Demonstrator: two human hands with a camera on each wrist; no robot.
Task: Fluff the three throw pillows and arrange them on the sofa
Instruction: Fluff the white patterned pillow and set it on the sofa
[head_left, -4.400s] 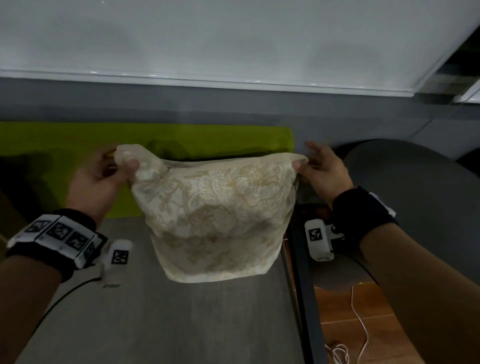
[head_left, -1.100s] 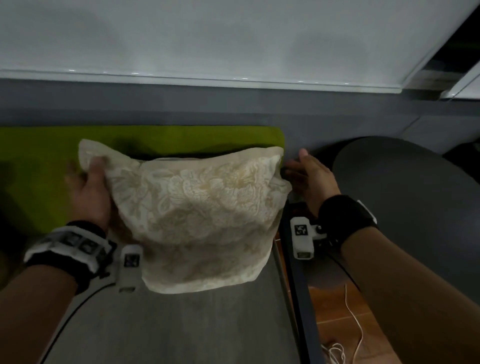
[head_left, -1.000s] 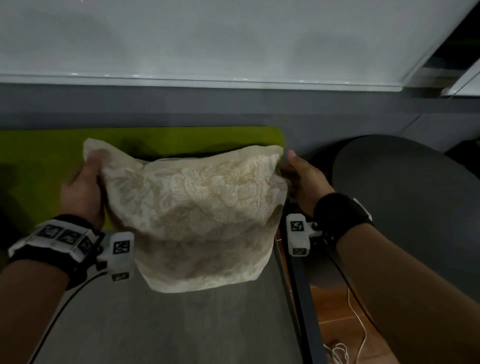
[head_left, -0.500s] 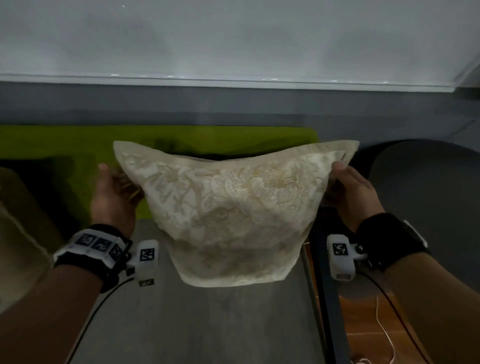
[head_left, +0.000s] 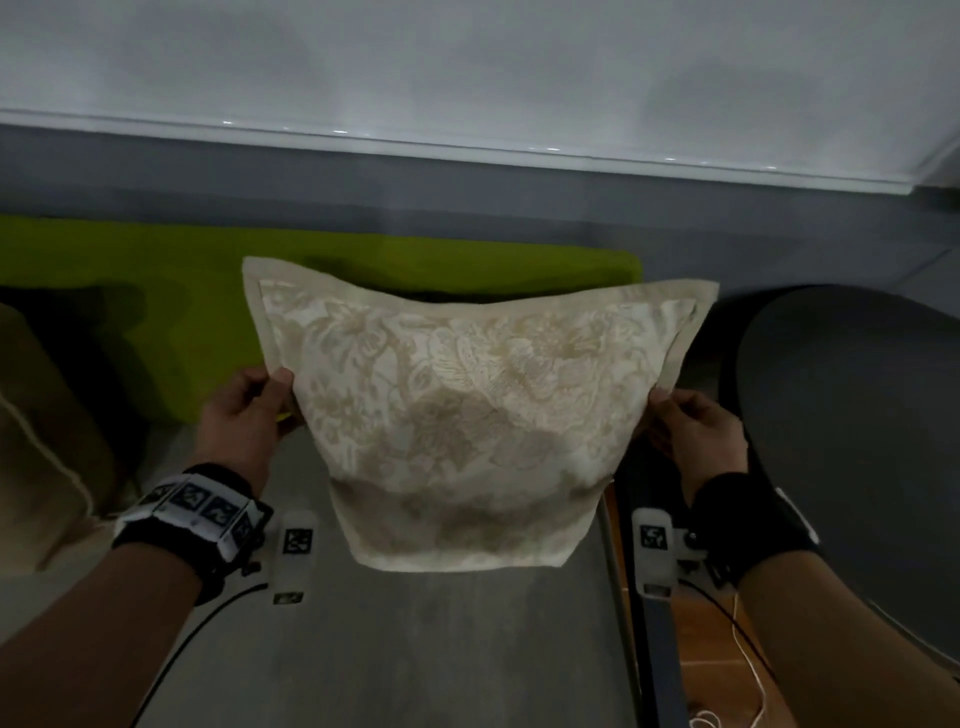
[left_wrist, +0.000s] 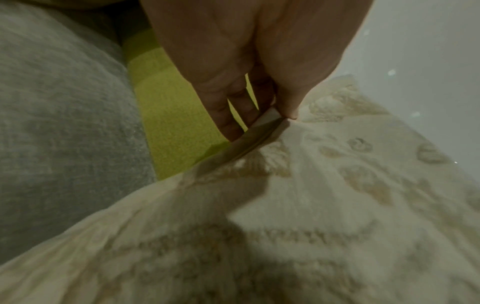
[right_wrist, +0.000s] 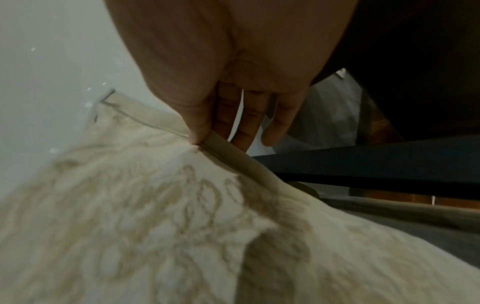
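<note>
A cream throw pillow (head_left: 467, 405) with a raised floral pattern hangs stretched between my hands above the grey sofa seat (head_left: 415, 649). My left hand (head_left: 249, 415) pinches the flat border on its left side, thumb in front and fingers behind, as the left wrist view shows on the pillow (left_wrist: 285, 205) under the hand (left_wrist: 257, 115). My right hand (head_left: 685, 431) pinches the right border the same way; the right wrist view shows that hand (right_wrist: 207, 135) on the pillow (right_wrist: 155, 216). A tan pillow (head_left: 36, 441) with pale piping sits at the far left, partly cut off.
A lime-green cushion (head_left: 156, 291) lies along the sofa back behind the pillow. A dark round table (head_left: 857, 441) stands to the right, past the sofa's dark frame edge (head_left: 654, 649). A white cable (head_left: 748, 660) trails over the wooden floor there. A white wall rises behind.
Over the last second the pillow went from bunched, with my hands near its top corners, to pulled wide and flat; both hands now pinch its side borders lower down.
</note>
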